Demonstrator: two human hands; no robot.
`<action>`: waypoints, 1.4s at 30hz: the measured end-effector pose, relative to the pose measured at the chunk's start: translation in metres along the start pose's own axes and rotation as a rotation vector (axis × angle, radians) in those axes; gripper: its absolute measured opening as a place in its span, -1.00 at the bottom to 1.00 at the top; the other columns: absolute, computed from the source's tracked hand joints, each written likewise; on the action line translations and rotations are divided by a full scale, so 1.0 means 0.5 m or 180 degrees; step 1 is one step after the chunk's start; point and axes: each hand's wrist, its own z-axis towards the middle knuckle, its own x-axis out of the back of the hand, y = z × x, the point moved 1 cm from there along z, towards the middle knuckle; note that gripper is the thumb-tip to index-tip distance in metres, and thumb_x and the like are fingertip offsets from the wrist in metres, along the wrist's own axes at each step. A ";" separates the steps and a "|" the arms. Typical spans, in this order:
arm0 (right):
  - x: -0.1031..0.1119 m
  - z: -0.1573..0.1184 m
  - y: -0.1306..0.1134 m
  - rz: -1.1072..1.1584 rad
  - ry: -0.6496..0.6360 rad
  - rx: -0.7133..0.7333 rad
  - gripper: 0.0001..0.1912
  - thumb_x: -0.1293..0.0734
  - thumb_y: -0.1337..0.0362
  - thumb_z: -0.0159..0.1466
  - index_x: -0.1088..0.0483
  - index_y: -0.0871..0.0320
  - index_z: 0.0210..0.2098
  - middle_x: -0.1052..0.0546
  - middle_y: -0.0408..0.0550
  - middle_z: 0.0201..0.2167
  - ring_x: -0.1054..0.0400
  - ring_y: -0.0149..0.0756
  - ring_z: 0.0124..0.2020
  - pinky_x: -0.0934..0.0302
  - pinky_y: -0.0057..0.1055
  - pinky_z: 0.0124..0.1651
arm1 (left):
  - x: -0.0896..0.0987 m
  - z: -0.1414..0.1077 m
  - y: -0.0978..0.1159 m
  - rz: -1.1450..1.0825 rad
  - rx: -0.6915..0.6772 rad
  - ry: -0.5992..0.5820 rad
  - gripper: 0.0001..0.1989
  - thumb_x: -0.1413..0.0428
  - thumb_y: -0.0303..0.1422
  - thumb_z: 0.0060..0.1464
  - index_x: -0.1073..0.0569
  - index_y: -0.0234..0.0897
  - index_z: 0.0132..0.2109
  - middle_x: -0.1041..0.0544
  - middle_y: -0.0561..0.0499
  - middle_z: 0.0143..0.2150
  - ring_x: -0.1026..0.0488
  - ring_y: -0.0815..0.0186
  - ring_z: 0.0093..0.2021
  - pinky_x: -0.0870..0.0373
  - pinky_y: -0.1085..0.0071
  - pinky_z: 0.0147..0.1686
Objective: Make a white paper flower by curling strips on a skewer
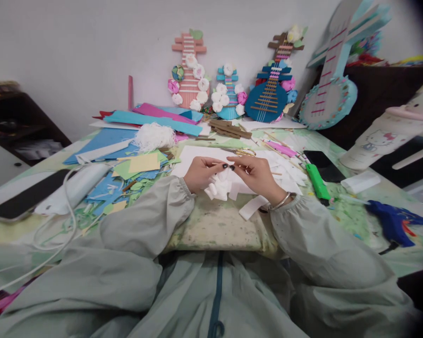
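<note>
My left hand [203, 174] and my right hand [257, 175] meet above the front of the table, their thumbs and forefingers pinched close together. Between and below the fingertips hangs a bunched white paper flower [218, 187], which both hands hold. White paper sheets [190, 154] lie behind the hands, with gold-handled scissors [245, 152] on them. A white paper strip [253, 207] rests just below my right hand. The exact spot where the fingertips grip is small and partly hidden.
Coloured paper scraps [137, 176], white string [154, 137] and a phone [28, 195] are on the left. A green marker [317, 182], a second phone [324, 165], a blue glue gun [391, 220] and a tumbler [384, 134] stand or lie right. Decorated paper instruments [267, 101] line the wall.
</note>
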 end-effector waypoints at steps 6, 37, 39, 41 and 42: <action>0.002 0.004 0.006 -0.0042 -0.0176 -0.0415 -0.76 -0.27 0.16 0.19 -0.40 0.21 -0.47 -0.38 -0.15 -0.62 -0.18 -0.46 -0.57 -0.02 -0.49 -0.47 | -0.005 -0.007 0.009 0.0494 -0.0303 -0.0049 -0.66 -0.25 -0.19 -0.18 -0.61 -0.40 -0.30 -0.61 -0.11 -0.39 -0.47 0.32 -0.44 -0.34 0.48 -0.49; 0.003 0.003 0.006 -0.0010 0.0173 -0.0721 -0.66 -0.36 0.07 0.09 -0.28 0.18 -0.62 -0.33 -0.17 -0.67 -0.12 -0.47 -0.59 0.02 -0.47 -0.50 | -0.011 -0.015 0.011 0.0660 -0.0503 -0.0038 -0.72 -0.24 -0.22 -0.17 -0.60 -0.41 -0.43 -0.57 -0.04 -0.47 -0.40 0.37 -0.47 -0.26 0.48 -0.48; 0.003 0.003 0.005 0.0015 0.0185 -0.0726 -0.66 -0.36 0.07 0.09 -0.27 0.17 -0.62 -0.33 -0.17 -0.67 -0.13 -0.47 -0.59 0.01 -0.47 -0.50 | -0.011 -0.014 0.009 0.0589 -0.0481 -0.0074 -0.73 -0.24 -0.22 -0.17 -0.59 -0.40 -0.44 -0.57 -0.03 -0.47 -0.40 0.37 -0.46 -0.26 0.48 -0.46; 0.004 0.002 0.003 0.0022 0.0210 -0.0737 -0.66 -0.36 0.07 0.08 -0.27 0.17 -0.62 -0.34 -0.17 -0.66 -0.14 -0.46 -0.59 0.00 -0.47 -0.49 | -0.011 -0.014 0.008 0.0495 -0.0415 -0.0090 -0.73 -0.24 -0.22 -0.16 -0.59 -0.40 -0.44 -0.57 -0.03 -0.46 -0.40 0.37 -0.45 -0.26 0.48 -0.45; 0.004 0.002 0.003 0.0019 0.0225 -0.0742 -0.66 -0.36 0.07 0.08 -0.27 0.18 -0.62 -0.34 -0.16 -0.66 -0.14 -0.46 -0.59 0.00 -0.47 -0.49 | -0.011 -0.014 0.007 0.0448 -0.0374 -0.0081 -0.73 -0.24 -0.22 -0.17 -0.60 -0.40 -0.43 -0.57 -0.03 -0.46 -0.40 0.37 -0.46 -0.26 0.48 -0.44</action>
